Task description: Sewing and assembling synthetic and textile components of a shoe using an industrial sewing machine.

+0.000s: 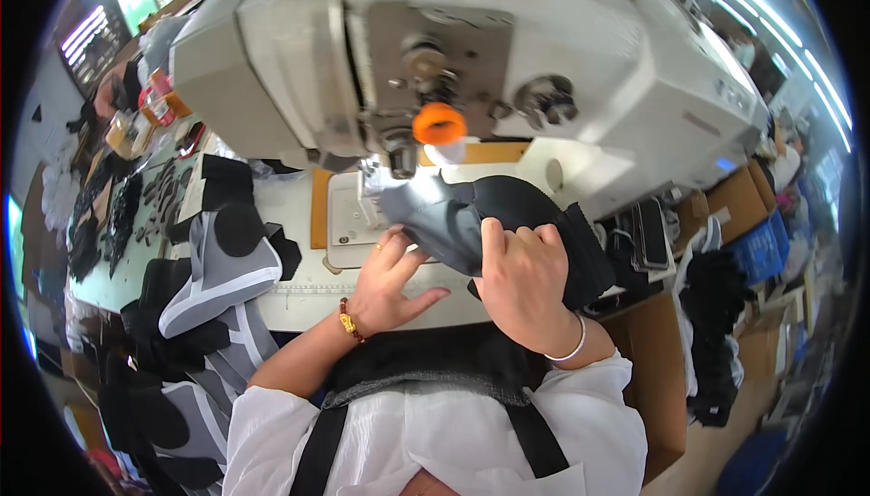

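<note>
A black and dark grey padded fabric piece [444, 229] lies under the head of a white sewing machine [634, 88], its far left part close to the lit needle area. My right hand [526, 283] grips the piece on its near side, with the fingers curled and the index knuckle raised. My left hand [391, 286] is at the piece's left edge. Its fingertips touch the fabric there, while the thumb stretches out to the right, apart from the fingers. The presser foot [370, 192] is partly hidden behind the machine's parts.
Grey and black cut pieces with white edging [222, 260] are heaped at the left. Small black parts lie on a pale green table [104, 292]. A phone [651, 233] rests on the right. Beyond stand a cardboard box [739, 202] and a blue crate [759, 250].
</note>
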Motion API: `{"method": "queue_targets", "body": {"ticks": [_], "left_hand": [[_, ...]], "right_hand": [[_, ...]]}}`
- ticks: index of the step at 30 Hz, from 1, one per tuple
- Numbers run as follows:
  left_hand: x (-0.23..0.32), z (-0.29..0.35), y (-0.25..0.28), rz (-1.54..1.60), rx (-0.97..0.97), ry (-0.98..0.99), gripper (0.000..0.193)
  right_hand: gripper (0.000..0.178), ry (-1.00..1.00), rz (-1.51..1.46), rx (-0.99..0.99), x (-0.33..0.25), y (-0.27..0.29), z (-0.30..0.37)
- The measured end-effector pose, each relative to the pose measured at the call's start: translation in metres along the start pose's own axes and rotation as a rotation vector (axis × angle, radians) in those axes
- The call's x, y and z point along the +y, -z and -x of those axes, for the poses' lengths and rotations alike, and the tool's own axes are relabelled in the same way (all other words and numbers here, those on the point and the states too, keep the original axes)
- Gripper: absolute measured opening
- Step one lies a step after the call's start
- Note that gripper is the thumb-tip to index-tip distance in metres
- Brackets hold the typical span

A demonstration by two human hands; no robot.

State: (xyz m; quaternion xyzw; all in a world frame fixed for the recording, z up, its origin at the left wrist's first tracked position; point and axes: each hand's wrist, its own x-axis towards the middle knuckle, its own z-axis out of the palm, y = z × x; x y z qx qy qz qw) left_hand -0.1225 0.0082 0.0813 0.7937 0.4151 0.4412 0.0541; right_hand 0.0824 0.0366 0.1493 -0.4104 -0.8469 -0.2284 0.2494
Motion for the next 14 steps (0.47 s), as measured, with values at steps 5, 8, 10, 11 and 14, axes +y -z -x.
{"method": "queue_targets", "body": {"ticks": [5,8,10,11,14], "left_hand": [[0.029,-0.022,-0.013,-0.088,-0.163,-0.160,0.063],[0.049,-0.022,-0.016,-0.027,-0.320,-0.125,0.056],[0.063,-0.024,-0.022,0.105,-0.457,-0.052,0.054],[0.071,-0.027,-0.023,0.162,-0.461,-0.033,0.054],[0.077,-0.030,-0.034,0.079,-0.523,0.007,0.056]], "right_hand": [[0.046,-0.037,-0.193,-0.046,0.032,0.044,0.046],[0.046,-0.051,-0.291,-0.100,0.047,0.069,0.072],[0.041,-0.023,-0.489,-0.058,0.055,0.074,0.088],[0.041,-0.050,-0.478,-0.085,0.058,0.071,0.096],[0.041,-0.109,-0.448,-0.043,0.061,0.050,0.125]]}}
